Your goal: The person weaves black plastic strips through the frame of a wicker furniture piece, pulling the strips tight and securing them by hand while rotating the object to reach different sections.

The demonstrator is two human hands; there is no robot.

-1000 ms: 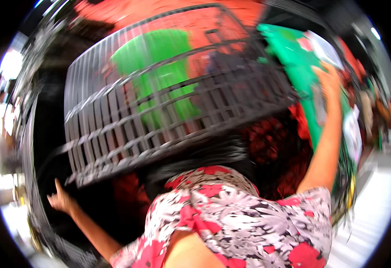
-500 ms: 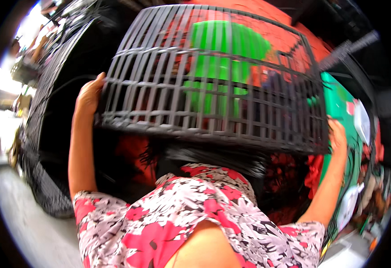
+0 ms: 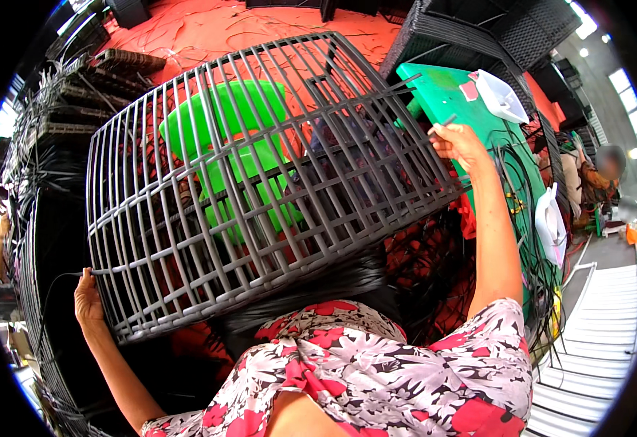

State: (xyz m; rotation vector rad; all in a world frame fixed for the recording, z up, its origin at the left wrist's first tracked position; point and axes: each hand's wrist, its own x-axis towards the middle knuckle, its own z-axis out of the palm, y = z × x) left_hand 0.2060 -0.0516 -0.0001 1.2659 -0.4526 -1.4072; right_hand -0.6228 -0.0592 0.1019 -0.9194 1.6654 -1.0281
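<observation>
The big grey basket frame (image 3: 260, 182) has tipped over more than a moment ago. The left hand (image 3: 87, 298) moved down to its low left edge, fingers closed on it. The right hand (image 3: 461, 146) pinches a thin strip by the far right rim.

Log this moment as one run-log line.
left hand: grips grey lattice frame at lower-left edge | right hand: pinches strand at right edge | behind: green stool

Basket frame (image 3: 260, 182) tilted, L hand (image 3: 89, 298) lower
</observation>
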